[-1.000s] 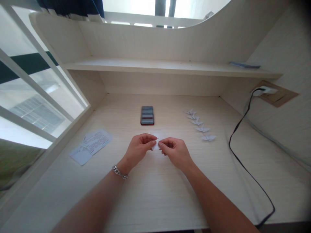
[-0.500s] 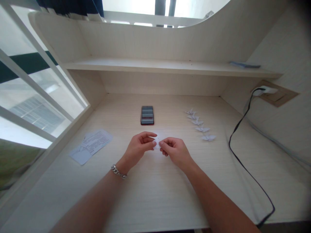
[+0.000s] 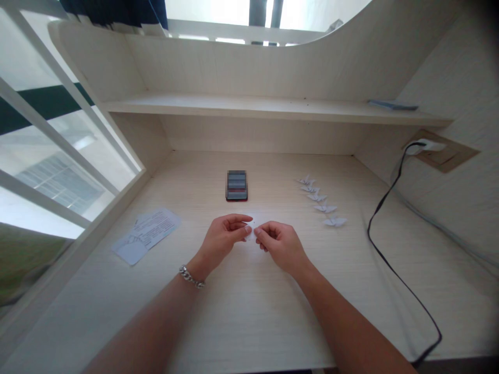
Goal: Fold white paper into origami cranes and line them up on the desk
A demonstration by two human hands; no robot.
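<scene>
A small piece of white paper [image 3: 251,228] is pinched between my two hands just above the desk, mostly covered by the fingers. My left hand [image 3: 226,231], with a chain bracelet [image 3: 191,277] at its wrist, grips the paper's left side between thumb and fingers. From the other side my right hand [image 3: 281,242] holds it with thumb and index finger, the other fingers curled. Several folded white paper cranes [image 3: 326,209] lie in a slanting row to the right. Beyond the hands rests a phone [image 3: 236,186] with a blurred screen.
Overlapping white paper sheets [image 3: 147,235], one printed, lie on the left of the desk [image 3: 234,322]. A black cable [image 3: 370,231] runs from the wall socket [image 3: 442,150] down the right side. Above the back of the desk is a shelf [image 3: 249,105] carrying a thin flat bluish item [image 3: 393,105].
My right hand has shifted very slightly to the left, nearer the left fingertips, and less of the paper shows between them. The other things lie as before.
</scene>
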